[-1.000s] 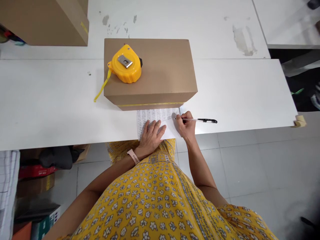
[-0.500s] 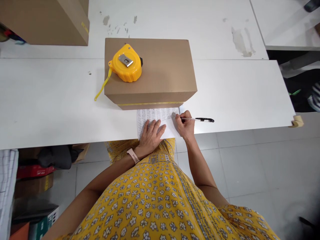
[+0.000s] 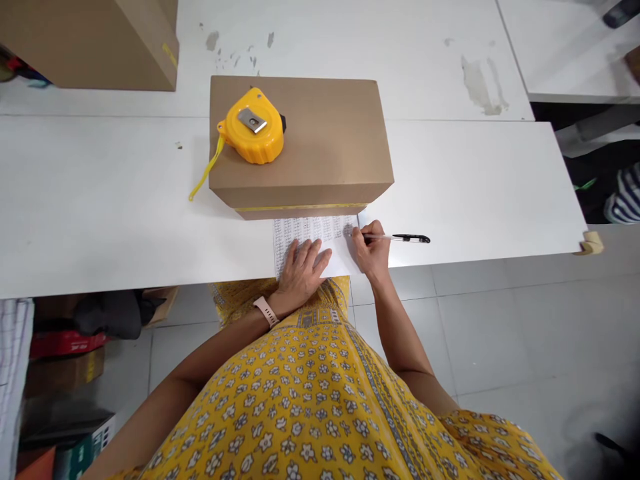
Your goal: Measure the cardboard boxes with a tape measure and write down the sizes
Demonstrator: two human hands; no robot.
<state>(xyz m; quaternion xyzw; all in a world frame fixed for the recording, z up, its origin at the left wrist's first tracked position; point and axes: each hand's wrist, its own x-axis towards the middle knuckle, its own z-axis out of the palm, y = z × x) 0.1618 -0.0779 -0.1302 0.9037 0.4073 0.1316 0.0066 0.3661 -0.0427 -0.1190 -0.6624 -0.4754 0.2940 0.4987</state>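
A sheet of paper (image 3: 340,252) with columns of handwriting lies at the table's front edge, its far side running up to the foot of a cardboard box. My left hand (image 3: 301,268) rests flat on the sheet with its fingers spread. In my right hand (image 3: 373,252) is a pen (image 3: 411,238) with a clear barrel and black cap end, its tip at the paper's right part. Just beyond both hands stands the brown cardboard box (image 3: 330,133). On top of the box, to the left, sits a yellow tape measure (image 3: 257,137) with a strap hanging over the side.
The white table (image 3: 475,193) has worn patches at the back. A larger cardboard box (image 3: 100,53) stands at the back left. A beige corner guard (image 3: 591,243) sticks to the table's right front corner. Boxes and a dark grey item (image 3: 110,315) lie below on the left.
My right hand with the pen has shifted very slightly to the right along the paper. My left hand, the box and the tape measure stay in place.
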